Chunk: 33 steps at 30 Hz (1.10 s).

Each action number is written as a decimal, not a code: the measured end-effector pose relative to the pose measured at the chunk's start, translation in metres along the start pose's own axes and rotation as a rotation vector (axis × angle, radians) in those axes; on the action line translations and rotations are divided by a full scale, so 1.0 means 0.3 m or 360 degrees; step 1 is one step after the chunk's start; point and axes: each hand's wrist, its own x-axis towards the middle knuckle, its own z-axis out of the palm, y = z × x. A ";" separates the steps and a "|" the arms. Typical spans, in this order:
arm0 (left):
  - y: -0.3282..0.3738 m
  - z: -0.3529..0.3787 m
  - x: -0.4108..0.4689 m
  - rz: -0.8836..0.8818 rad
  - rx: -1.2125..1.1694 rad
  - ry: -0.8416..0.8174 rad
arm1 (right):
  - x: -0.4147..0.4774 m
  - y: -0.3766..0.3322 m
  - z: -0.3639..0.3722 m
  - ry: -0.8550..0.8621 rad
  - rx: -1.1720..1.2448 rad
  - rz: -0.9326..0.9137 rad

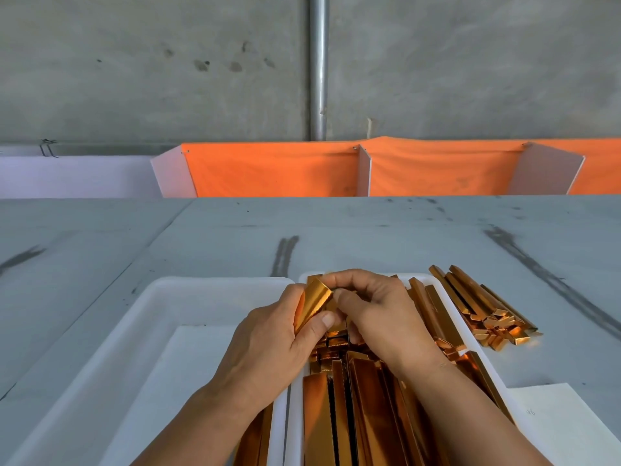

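Strip (312,306): a short piece of shiny copper-gold foil card, smooth and mirror-like, bent along its length into a shallow curve. It is held tilted just above the far end of the right tray (448,299). The left hand (279,338) curls round the strip, with the thumb pressed on its lower end. The right hand (376,311) pinches its upper end with bent fingertips.

The right tray is white plastic with rounded corners. It is packed with long flat strips (366,398) of the same foil lying lengthwise, partly hidden under both forearms. Touching this tray's left side is a second white tray (161,297) holding a white sheet (188,364). Just right of the right tray, a pile (484,311) of folded, channel-shaped strips lies on the grey, scuffed worktop (369,230). Beyond the tray hangs orange cloth (268,169) below a concrete wall (134,62) with a metal pipe (318,62).
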 end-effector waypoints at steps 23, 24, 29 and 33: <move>-0.003 0.018 0.000 -0.0028 -0.0174 0.0034 | -0.010 0.001 0.021 0.0052 0.0091 -0.0114; -0.002 0.017 0.001 -0.0024 -0.0184 0.0038 | -0.010 0.002 0.021 0.0057 0.0086 -0.0119; 0.002 0.006 0.002 0.0002 -0.0216 0.0053 | -0.001 0.005 0.014 0.0067 0.0255 -0.0096; 0.009 0.004 -0.004 0.0051 -0.0201 0.0031 | 0.017 0.013 -0.004 0.0136 0.0568 0.0160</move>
